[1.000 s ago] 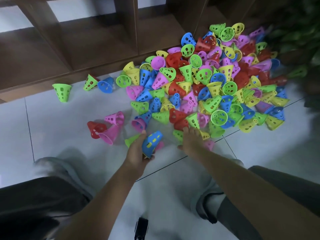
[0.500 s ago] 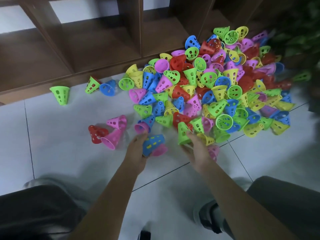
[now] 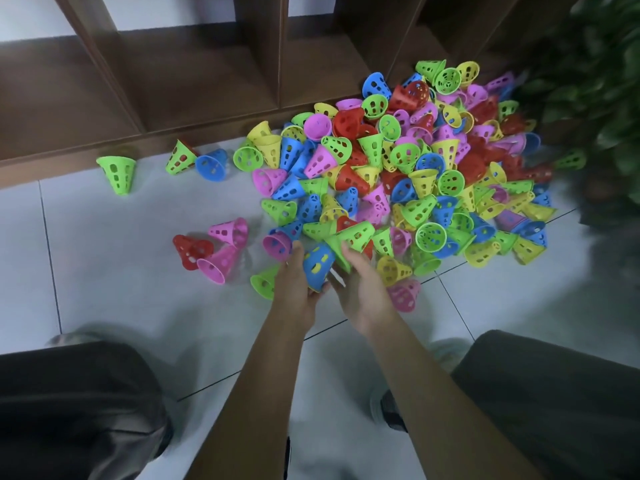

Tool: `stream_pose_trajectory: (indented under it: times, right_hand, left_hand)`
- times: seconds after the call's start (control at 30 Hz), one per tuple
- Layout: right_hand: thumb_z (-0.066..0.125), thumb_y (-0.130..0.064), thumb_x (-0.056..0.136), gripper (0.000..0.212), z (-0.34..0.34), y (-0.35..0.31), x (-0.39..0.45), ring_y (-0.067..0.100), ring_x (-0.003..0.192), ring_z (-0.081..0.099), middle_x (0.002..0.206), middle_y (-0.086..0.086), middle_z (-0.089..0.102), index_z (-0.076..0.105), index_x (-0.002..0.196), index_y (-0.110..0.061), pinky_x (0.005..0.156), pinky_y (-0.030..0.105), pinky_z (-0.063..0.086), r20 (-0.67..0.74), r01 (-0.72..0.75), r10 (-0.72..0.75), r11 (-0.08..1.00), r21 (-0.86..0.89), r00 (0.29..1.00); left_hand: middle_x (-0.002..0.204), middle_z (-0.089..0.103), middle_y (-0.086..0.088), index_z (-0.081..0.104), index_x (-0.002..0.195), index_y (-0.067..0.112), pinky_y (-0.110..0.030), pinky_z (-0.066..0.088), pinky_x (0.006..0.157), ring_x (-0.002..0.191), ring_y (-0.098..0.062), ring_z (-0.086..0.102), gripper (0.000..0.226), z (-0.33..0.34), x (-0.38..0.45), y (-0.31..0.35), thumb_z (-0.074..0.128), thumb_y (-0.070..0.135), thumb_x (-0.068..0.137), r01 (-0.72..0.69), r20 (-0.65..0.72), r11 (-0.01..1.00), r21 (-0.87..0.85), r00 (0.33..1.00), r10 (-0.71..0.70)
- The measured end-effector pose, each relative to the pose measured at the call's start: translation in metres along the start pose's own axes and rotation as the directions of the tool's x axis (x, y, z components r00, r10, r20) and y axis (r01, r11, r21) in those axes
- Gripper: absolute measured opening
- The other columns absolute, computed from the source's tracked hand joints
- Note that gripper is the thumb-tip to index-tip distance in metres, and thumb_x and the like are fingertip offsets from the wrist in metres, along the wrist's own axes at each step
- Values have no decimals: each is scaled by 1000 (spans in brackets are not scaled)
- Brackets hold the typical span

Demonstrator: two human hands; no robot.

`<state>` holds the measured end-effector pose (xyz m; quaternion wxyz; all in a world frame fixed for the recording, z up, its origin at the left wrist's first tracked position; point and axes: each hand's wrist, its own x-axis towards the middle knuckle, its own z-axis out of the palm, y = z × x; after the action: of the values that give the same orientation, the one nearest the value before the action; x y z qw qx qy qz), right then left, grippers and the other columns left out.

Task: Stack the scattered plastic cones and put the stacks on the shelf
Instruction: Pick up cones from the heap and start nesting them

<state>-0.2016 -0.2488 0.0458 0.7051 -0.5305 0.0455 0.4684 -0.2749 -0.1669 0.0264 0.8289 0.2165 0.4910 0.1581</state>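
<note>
Now, in the head view, the person's left hand (image 3: 294, 282) grips a blue cone (image 3: 318, 263) just below the middle of the frame, fingers curled round its side, with yellow showing through its holes, so it probably already sits on a yellow one. The right hand (image 3: 360, 289) has brought a green cone (image 3: 353, 237) in from the lower edge of the pile (image 3: 415, 161); half a second ago that cone stood upright in its fingers a little to the right, and now it lies tilted with its wide mouth up and to the right, its narrow end almost touching the blue cone. Judged from this, the two are about to be nested, the start of the first stack, and nearly all the work remains: the heap fills the upper right of the frame, with strays such as a lone green cone (image 3: 117, 173) at the left and a red and pink cluster (image 3: 211, 251) left of centre. The shelf (image 3: 194, 74) runs across the top and its visible compartments hold nothing.

Whether the right fingers are clamped on the green cone or only cradle it cannot be told, since the cone and motion blur cover them. A potted plant (image 3: 602, 81) is cut off at the upper right, and the person's knees fill the lower corners
</note>
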Motion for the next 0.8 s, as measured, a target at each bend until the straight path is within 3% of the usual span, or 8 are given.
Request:
stream_pose_trajectory:
  times: [0.13, 0.27, 0.37, 0.43, 0.5, 0.57, 0.73, 0.8]
  right_hand:
    - [68, -13, 93, 43, 0, 10, -6, 22, 118, 65, 127, 9, 69, 58, 134, -10, 94, 30, 53, 78, 54, -39, 978, -200, 996]
    - [82, -29, 82, 51, 0, 25, 0, 32, 122, 61, 124, 10, 70, 63, 128, -17, 105, 43, 49, 90, 87, -55, 913, -399, 994]
    - [78, -22, 87, 44, -2, 26, 0, 20, 111, 68, 118, 6, 72, 63, 127, -12, 93, 29, 53, 89, 45, -7, 900, -433, 996]
    - [73, -34, 90, 45, -9, 24, 2, 21, 113, 67, 120, 6, 72, 62, 127, -10, 95, 31, 53, 100, 10, 39, 894, -448, 994]
    - [60, -52, 94, 43, -18, 18, 4, 19, 118, 63, 122, 0, 70, 65, 121, -19, 102, 38, 51, 11, -17, 25, 873, -488, 1000]
    - [46, -53, 101, 41, -32, 11, 14, 17, 118, 61, 121, -3, 68, 68, 116, -22, 103, 43, 51, -169, -36, -54, 871, -490, 984]
    - [59, -51, 92, 39, -88, -2, 37, 31, 99, 67, 92, 3, 73, 74, 98, -16, 93, 45, 53, -524, -65, -347, 785, -615, 778]
    - [64, -39, 93, 29, -108, -10, 39, 27, 92, 66, 98, 7, 73, 73, 102, -13, 83, 33, 50, -575, -88, -401, 763, -640, 713]
  left_hand:
    - [128, 68, -16, 61, 135, 19, -30, 55, 65, 108, -29, 68, 66, -4, -1, 5, 37, 68, 98, -44, 161, 995, 94, 987, 28]
    - [127, 69, -12, 63, 133, 18, -45, 52, 100, 119, -27, 65, 67, -11, 2, 6, 29, 66, 101, 25, 252, 998, 49, 967, -37]
    - [120, 70, -15, 65, 129, 14, -48, 51, 101, 110, -26, 66, 51, -15, 3, 2, 45, 52, 102, 51, 169, 996, 68, 984, -62]
    - [120, 70, -18, 65, 126, 10, -45, 56, 92, 107, -29, 67, 45, -17, 6, -1, 52, 45, 102, 73, 110, 995, 62, 991, -80]
    - [110, 73, -11, 66, 116, 14, -39, 58, 78, 99, -27, 68, 34, -19, 8, -3, 56, 42, 100, 89, 48, 993, 74, 995, -93]
    - [102, 71, -7, 64, 105, 22, -33, 55, 67, 92, -24, 67, 19, -19, 9, -5, 60, 39, 97, 97, -4, 989, 113, 995, -98]
    - [98, 69, -1, 62, 99, 28, -34, 53, 67, 89, -21, 67, 12, -19, 10, -18, 62, 39, 96, 88, -25, 988, 126, 996, -86]
    - [104, 68, -3, 62, 106, 26, -37, 54, 70, 92, -22, 66, 15, -19, 8, -20, 62, 39, 98, 88, -44, 988, 127, 996, -83]
